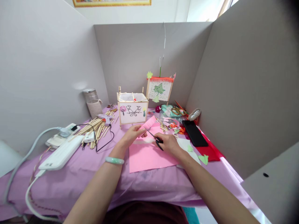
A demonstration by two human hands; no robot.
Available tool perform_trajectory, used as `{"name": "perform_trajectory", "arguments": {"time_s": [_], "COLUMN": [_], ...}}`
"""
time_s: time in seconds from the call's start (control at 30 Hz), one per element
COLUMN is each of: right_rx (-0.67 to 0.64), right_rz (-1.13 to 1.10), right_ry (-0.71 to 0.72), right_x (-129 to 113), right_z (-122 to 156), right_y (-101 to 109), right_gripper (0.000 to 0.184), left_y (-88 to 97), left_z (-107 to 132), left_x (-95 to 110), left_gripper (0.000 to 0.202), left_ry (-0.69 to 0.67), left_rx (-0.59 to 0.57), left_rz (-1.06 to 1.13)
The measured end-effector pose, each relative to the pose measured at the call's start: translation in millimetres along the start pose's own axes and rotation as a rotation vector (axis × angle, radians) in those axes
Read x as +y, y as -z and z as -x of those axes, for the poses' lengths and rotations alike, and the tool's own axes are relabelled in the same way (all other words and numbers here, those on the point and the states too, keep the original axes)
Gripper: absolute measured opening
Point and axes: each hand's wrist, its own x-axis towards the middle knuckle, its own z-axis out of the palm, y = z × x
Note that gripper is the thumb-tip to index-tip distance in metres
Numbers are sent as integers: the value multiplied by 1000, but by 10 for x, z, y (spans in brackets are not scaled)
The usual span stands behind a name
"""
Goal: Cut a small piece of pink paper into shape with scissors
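Observation:
Between its thumb and fingers, my left hand (133, 136) pinches a narrow pink paper strip (149, 122) that slants up to the right. My right hand (168, 142) is closed round the black handles of a pair of scissors (159, 140). The scissor blades point up and left and reach the lower edge of the strip, where fine cuts seem to show. Under both hands lies a larger pink sheet (149, 158). Just behind the hands stands a stick-framed paper lantern (133, 112) with birds and flowers drawn on its front.
A second lantern (160, 89) with a leaf drawing and red fringe stands behind. At left are wooden sticks (99, 129), a glue gun (105, 118), a white power bank (62, 152) and a jar (92, 102). A black phone (195, 133), red paper (211, 149) and scraps lie right.

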Motion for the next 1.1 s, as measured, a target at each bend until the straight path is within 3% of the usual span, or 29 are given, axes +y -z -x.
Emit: {"name": "perform_trajectory", "arguments": {"time_s": [0.27,0.6,1.1], "right_rx": [9,1,-4], "right_rz": [-13,-11,-10], "right_ry": [-23,-12,-5], "right_x": [6,-2,-19], "right_z": [18,21,20], "right_y": [-18,-8,-1], "right_gripper": [22,22,20], "left_y": [9,-16,2], "left_z": [-24,-10,-14], "left_x": [-11,34,-31], "left_gripper": [27,29,29], "left_ry": [-22,-2,-15], "left_rx": [89,81,39], "left_rz": [131,185,94]}}
